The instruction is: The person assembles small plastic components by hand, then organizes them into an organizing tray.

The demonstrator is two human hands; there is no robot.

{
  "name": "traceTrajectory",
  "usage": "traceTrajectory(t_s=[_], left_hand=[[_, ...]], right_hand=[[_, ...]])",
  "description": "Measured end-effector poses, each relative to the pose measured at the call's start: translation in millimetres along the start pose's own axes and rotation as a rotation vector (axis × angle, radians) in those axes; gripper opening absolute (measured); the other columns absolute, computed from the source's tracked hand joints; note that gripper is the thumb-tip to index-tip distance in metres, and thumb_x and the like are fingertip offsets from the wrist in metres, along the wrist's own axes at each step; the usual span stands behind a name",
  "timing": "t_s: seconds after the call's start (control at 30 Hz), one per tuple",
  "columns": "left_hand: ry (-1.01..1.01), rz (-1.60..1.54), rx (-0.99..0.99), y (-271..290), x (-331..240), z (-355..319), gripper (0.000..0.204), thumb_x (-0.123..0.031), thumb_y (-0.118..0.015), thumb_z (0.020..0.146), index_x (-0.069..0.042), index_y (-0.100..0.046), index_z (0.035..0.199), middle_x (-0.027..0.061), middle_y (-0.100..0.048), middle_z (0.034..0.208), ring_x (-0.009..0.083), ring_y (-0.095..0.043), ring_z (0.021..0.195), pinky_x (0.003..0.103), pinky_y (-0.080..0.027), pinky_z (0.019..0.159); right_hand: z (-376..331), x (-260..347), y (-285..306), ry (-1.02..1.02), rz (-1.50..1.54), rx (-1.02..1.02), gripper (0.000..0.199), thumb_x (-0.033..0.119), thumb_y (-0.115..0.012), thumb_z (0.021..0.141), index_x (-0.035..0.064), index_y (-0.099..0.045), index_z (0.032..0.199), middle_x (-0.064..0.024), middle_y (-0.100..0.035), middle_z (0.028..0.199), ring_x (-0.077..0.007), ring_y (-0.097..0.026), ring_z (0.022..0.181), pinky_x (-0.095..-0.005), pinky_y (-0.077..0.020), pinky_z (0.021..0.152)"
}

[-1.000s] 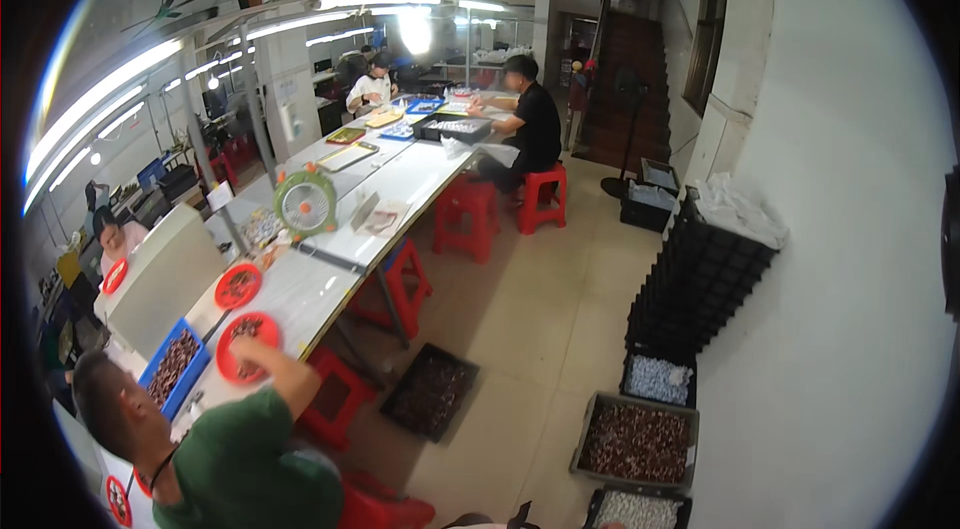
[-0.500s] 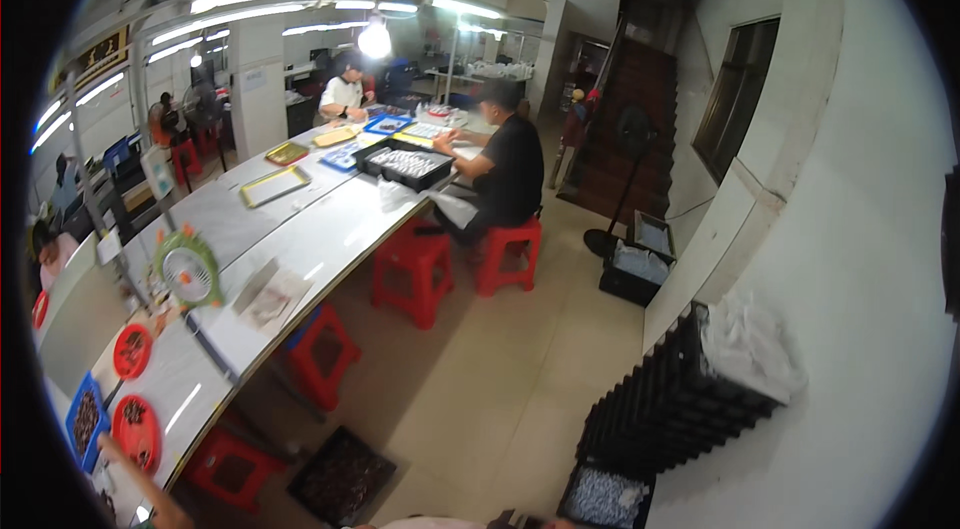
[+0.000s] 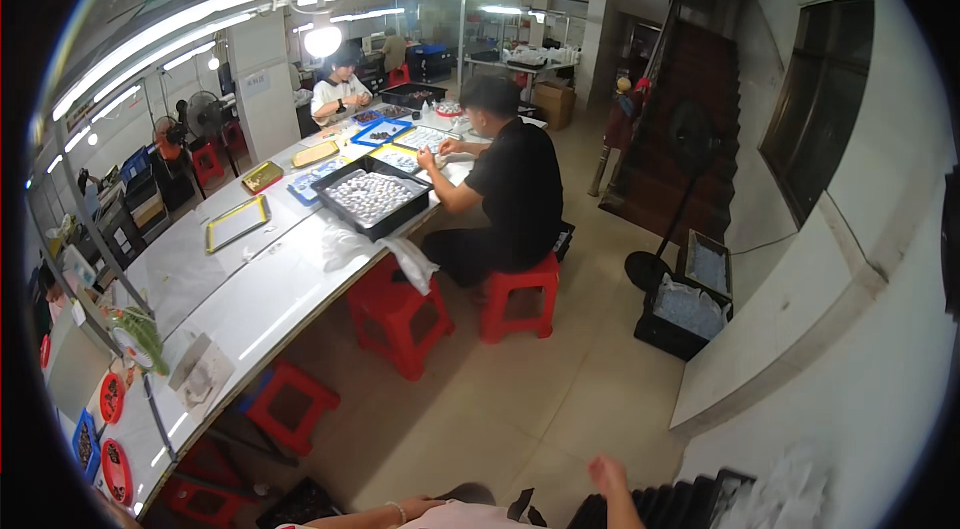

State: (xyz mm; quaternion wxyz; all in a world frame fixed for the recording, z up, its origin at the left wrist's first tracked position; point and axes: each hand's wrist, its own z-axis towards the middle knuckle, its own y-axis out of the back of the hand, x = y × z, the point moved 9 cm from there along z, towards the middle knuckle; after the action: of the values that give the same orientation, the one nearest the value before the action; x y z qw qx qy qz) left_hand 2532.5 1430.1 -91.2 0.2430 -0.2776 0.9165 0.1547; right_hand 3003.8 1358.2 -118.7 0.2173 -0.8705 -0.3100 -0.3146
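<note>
At the lower edge, my left hand point(image 3: 424, 507) is held across the front of my pink top point(image 3: 470, 517), with a pale bracelet point(image 3: 402, 511) at its wrist. Its fingers are largely hidden, so what it holds, if anything, cannot be made out. My right hand point(image 3: 607, 477) is raised over the floor, a little left of a stack of black crates point(image 3: 680, 504). Nothing shows in it; its fingers are blurred and their pose is unclear. Neither hand touches the long white table point(image 3: 300, 299).
A person in black point(image 3: 515, 189) sits on a red stool point(image 3: 520, 299), handling small pieces beside a black tray point(image 3: 372, 194). Another person in white point(image 3: 340, 94) works opposite. Red stools point(image 3: 400, 319) line the table. Black bins point(image 3: 685, 314) and a standing fan point(image 3: 650, 269) stand at the right.
My view has moved forward, so the seated people and black tray look nearer. Both my hands have come into sight at the bottom. The crate stack has slid down toward the lower edge.
</note>
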Motion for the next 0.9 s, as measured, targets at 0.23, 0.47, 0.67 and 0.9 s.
traceTrajectory(t_s=[0.23,0.47,0.67,0.9], left_hand=[[-0.158,0.008,-0.093,41.5,-227.6,201.6,0.073,-0.058,-0.058,0.079,0.000,-0.054,0.123,0.0185,-0.056,0.122,0.0279,-0.051,0.115,0.033,-0.038,0.098],[-0.168,0.177,0.111,73.3,-582.3,337.1,0.065,-0.055,-0.056,0.081,-0.005,-0.056,0.123,0.0142,-0.058,0.121,0.0247,-0.055,0.110,0.032,-0.038,0.097],[-0.498,0.485,0.393,36.7,-800.7,480.4,0.057,-0.049,-0.045,0.091,-0.003,-0.053,0.125,0.0109,-0.049,0.133,0.0224,-0.044,0.122,0.033,-0.031,0.104],[-0.639,0.253,0.489,49.1,-1031.7,644.9,0.065,-0.055,-0.041,0.091,-0.003,-0.049,0.129,0.0168,-0.047,0.134,0.0277,-0.042,0.125,0.034,-0.028,0.107]], right_hand=[[165.7,362.7,-135.0,0.458,-0.264,0.111,0.015,0.020,-0.054,0.091,0.0074,-0.062,0.087,-0.0021,-0.063,0.074,-0.0100,-0.058,0.065,-0.0221,-0.0435,0.053],[375.7,292.7,59.9,0.070,-0.890,0.206,0.020,0.022,-0.054,0.086,0.0067,-0.067,0.085,-0.0031,-0.065,0.073,-0.0146,-0.059,0.065,-0.0341,-0.0467,0.058],[547.3,488.5,47.4,0.097,-0.890,0.142,0.023,0.023,-0.052,0.088,0.0055,-0.066,0.082,-0.0055,-0.065,0.072,-0.0167,-0.059,0.062,-0.0342,-0.0476,0.058],[773.2,778.7,37.6,-0.009,-0.792,0.103,0.027,0.026,-0.053,0.089,0.0044,-0.064,0.078,-0.0078,-0.063,0.069,-0.0183,-0.058,0.055,-0.0323,-0.0476,0.052]])
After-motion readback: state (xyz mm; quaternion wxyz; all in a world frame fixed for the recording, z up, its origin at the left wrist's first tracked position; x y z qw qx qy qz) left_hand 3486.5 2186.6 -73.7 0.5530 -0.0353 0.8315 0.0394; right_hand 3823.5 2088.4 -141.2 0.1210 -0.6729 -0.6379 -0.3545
